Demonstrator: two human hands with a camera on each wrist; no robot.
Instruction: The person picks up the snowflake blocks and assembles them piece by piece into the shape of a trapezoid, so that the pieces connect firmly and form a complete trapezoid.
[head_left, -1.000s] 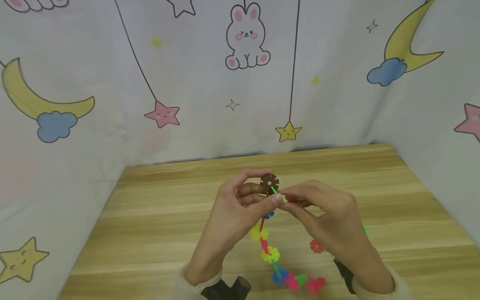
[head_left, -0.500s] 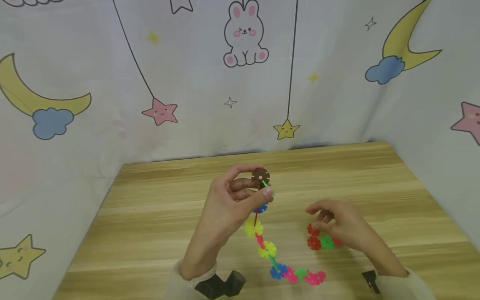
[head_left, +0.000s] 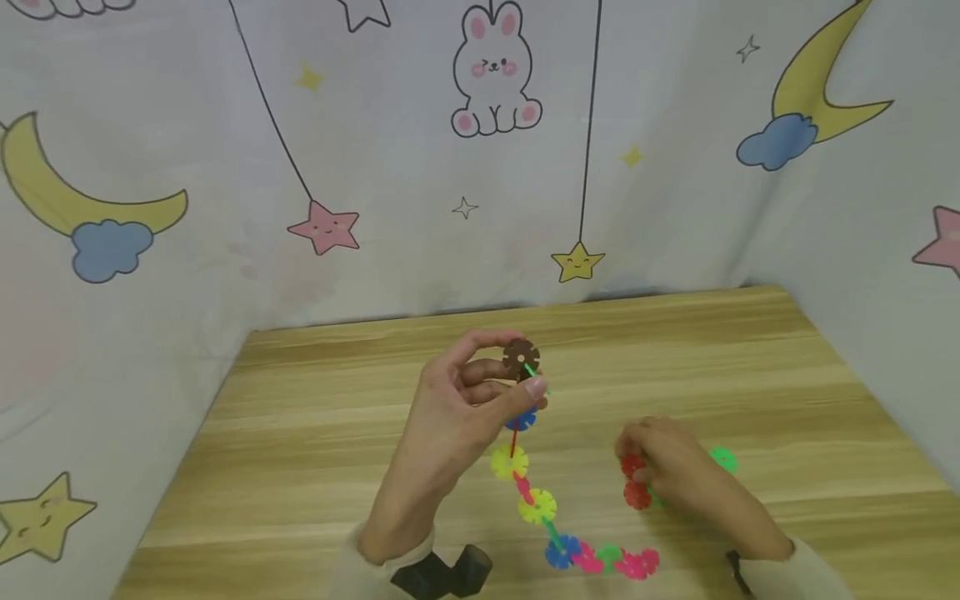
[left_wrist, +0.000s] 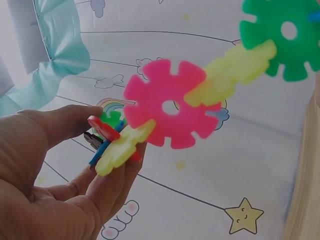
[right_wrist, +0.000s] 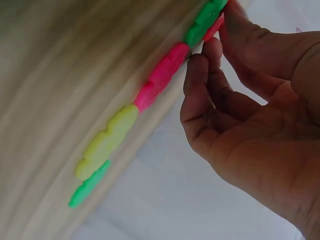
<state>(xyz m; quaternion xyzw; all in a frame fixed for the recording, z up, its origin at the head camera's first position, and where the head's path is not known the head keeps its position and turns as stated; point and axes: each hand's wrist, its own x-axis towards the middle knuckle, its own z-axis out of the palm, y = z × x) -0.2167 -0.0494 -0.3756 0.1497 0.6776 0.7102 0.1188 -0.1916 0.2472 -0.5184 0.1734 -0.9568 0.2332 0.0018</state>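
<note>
My left hand (head_left: 457,417) is raised over the table and grips one end of a chain of slotted plastic snowflake discs, by a brown disc (head_left: 521,357) with a thin green disc at its side. A blue disc (head_left: 521,418), yellow disc (head_left: 510,462) and others trail down to a pink disc (head_left: 640,563). In the left wrist view, a pink disc (left_wrist: 165,125) and green disc (left_wrist: 287,65) lead away from the fingers. At the table, my right hand (head_left: 678,467) pinches a red disc (head_left: 632,465) with thumb and fingers; its palm hides neighbouring discs.
A second red disc (head_left: 637,495) lies just below the right hand, and a loose green disc (head_left: 724,460) lies beyond it. The wooden table (head_left: 337,400) meets a patterned cloth wall (head_left: 412,150) at the back.
My right hand has left the raised chain, moved right and down to the loose discs, and its fingers have closed around a red one. The left hand still holds the chain, slightly left of before.
</note>
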